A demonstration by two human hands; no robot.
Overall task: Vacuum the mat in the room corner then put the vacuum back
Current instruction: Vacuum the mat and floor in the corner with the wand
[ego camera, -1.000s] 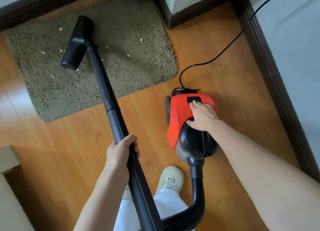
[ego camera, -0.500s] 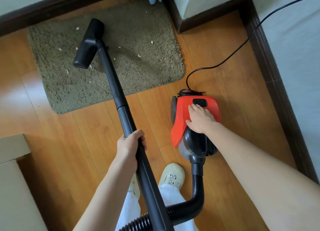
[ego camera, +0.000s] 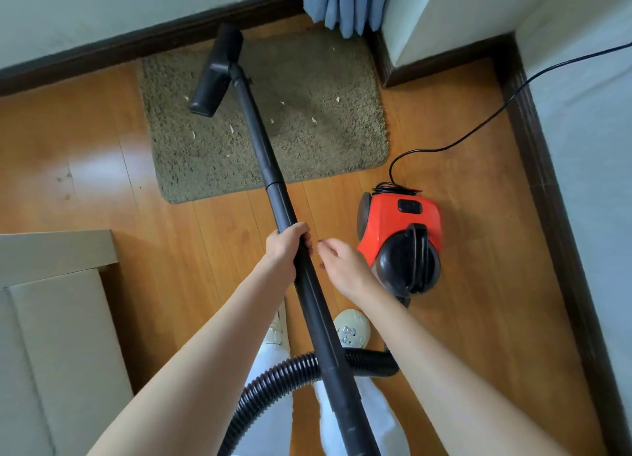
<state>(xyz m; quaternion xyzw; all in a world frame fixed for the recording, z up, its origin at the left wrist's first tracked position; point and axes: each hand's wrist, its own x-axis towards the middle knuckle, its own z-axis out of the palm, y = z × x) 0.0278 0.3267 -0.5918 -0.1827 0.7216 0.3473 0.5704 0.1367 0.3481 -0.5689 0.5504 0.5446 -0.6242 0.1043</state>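
L hand [ego camera: 285, 248] at frame centre: fingers wrapped fully round black wand [ego camera: 273, 195], gripping it. R hand [ego camera: 342, 267] just right of wand, fingers loosely curled, holding nothing, clear of red vacuum body [ego camera: 398, 223] at centre right on wood floor [ego camera: 102, 168]. Floor nozzle [ego camera: 215, 72] rests on upper-left part of olive mat [ego camera: 307, 130], upper centre, w/ pale scraps on pile. Ribbed hose [ego camera: 273, 383] loops across bottom centre. Power cord [ego camera: 478, 130] runs from body to upper right
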